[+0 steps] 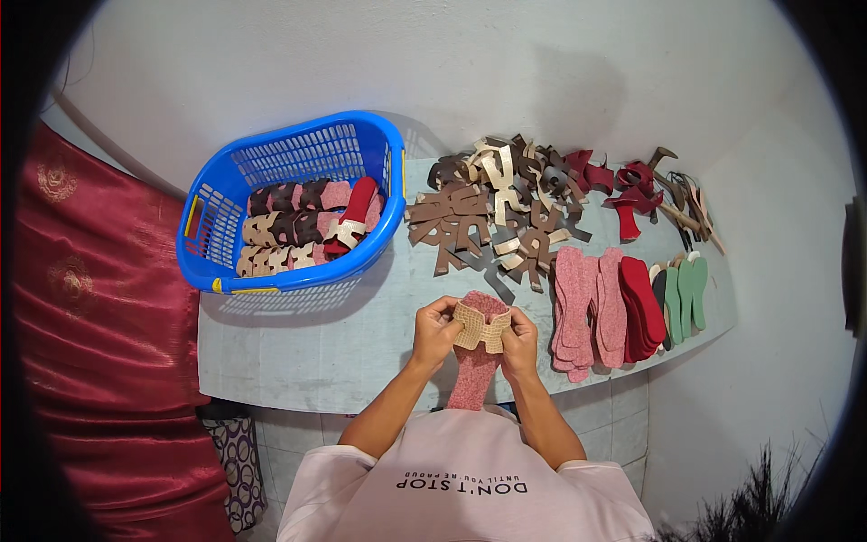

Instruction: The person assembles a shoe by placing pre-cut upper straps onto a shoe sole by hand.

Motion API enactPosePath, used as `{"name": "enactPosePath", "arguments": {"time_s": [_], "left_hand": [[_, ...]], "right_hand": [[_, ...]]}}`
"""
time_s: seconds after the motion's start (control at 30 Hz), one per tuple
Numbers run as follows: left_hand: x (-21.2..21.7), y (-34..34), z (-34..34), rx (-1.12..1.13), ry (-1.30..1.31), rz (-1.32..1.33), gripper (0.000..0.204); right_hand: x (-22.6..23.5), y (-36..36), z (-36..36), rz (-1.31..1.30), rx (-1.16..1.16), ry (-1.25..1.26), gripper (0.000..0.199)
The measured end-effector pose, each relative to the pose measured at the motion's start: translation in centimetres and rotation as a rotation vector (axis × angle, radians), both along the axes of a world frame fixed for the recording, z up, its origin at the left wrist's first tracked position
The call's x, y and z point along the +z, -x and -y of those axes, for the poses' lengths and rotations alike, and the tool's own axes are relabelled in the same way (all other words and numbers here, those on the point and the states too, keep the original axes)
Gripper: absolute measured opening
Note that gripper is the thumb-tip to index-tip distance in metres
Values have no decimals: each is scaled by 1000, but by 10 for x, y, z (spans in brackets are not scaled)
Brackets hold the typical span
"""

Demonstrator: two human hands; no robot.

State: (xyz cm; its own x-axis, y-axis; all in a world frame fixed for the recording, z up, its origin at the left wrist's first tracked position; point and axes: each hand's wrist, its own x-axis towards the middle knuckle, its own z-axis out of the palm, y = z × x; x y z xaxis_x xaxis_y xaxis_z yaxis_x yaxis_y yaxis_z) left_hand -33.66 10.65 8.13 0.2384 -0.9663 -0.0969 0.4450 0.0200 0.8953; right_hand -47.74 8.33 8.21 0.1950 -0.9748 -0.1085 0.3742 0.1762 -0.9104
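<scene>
A slipper with a speckled pink sole (474, 378) is held up at the near table edge, its heel end toward my body. Across its front lies a tan woven strap (480, 327) with a notch in its near edge. My left hand (437, 332) pinches the strap's left side. On the opposite side my right hand (519, 343) grips the strap and sole edge, fingers closed. Right of my hands lie pink soles (571, 312) in overlapping stacks. Beyond them is a pile of brown, grey and cream strap pieces (452, 212).
A blue basket (388, 154) at the left holds rows of strapped slippers. Red soles (639, 312) and green soles (699, 287) lie at the right. Red straps (637, 194), a hammer (664, 155) and several thin tools (697, 203) sit at the far right. A red curtain (108, 316) hangs left.
</scene>
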Motion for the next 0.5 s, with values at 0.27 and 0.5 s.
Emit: {"name": "enactPosePath", "arguments": {"time_s": [0.27, 0.5], "left_hand": [[21, -5, 3, -185, -158, 97, 29], [4, -1, 3, -134, -14, 157, 22]], "right_hand": [[-2, 7, 3, -11, 56, 10, 12], [-3, 9, 4, -47, 70, 58, 12]]}}
